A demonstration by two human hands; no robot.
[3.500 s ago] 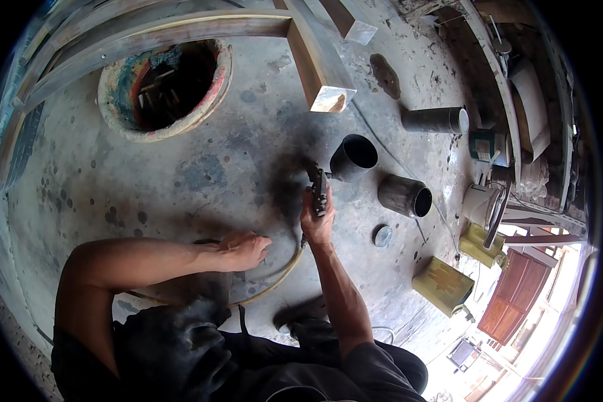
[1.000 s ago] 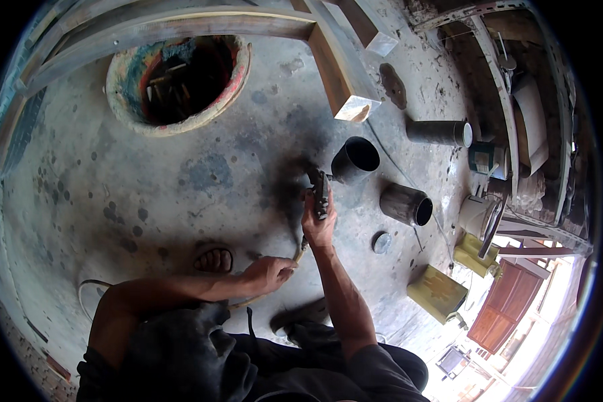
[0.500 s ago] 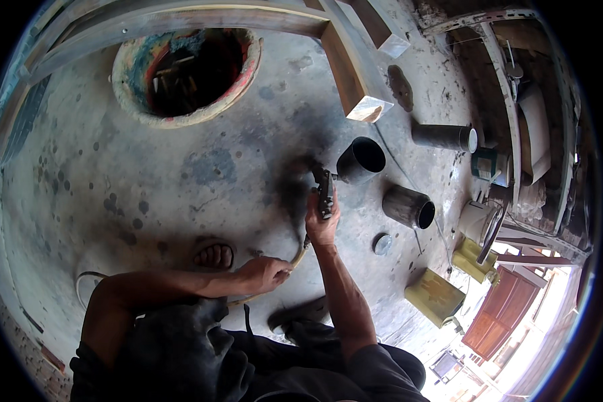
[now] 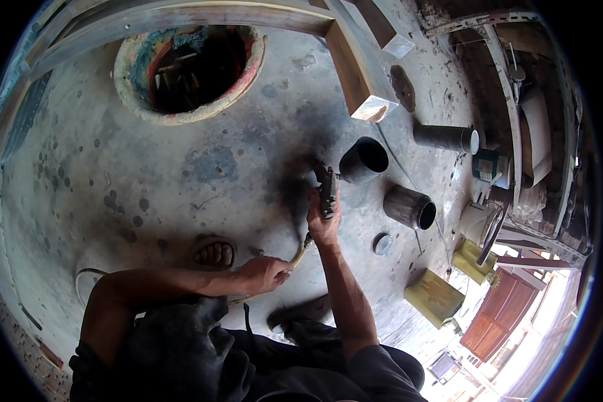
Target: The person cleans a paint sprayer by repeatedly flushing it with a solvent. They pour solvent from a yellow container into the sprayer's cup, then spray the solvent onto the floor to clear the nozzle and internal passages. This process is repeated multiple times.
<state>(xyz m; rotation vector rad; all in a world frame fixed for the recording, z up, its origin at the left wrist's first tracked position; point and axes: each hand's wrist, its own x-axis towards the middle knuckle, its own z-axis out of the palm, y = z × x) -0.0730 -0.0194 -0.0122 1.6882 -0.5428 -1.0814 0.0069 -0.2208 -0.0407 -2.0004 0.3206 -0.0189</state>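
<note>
The right hand (image 4: 324, 228) is wrapped around the handle of a dark spray gun (image 4: 327, 193), fingers closed on it; the gun is located near the center of the view, above the concrete floor (image 4: 181, 201). A dark open cup (image 4: 352, 169) adjoins the gun on its right side, mouth facing up and to the right. A yellowish hose (image 4: 299, 257) runs from the base of the handle down toward the person's lap. The left hand (image 4: 264, 273) is positioned at this hose with its fingers curled; whether they pinch the hose cannot be told. A black patch (image 4: 295, 177) marks the floor to the left of the gun. To the right of the cup are 1 dark can (image 4: 403, 206) and 1 small gray disc (image 4: 382, 244), well apart from the hands. Farther right are 2 yellow containers (image 4: 434, 296). At the upper left, a round basin (image 4: 128, 94) with a paint-crusted rim holds several stick-like pieces; a wooden frame (image 4: 355, 77) extends across the top. A sandaled foot (image 4: 214, 254) is visible just above the left forearm.
</note>
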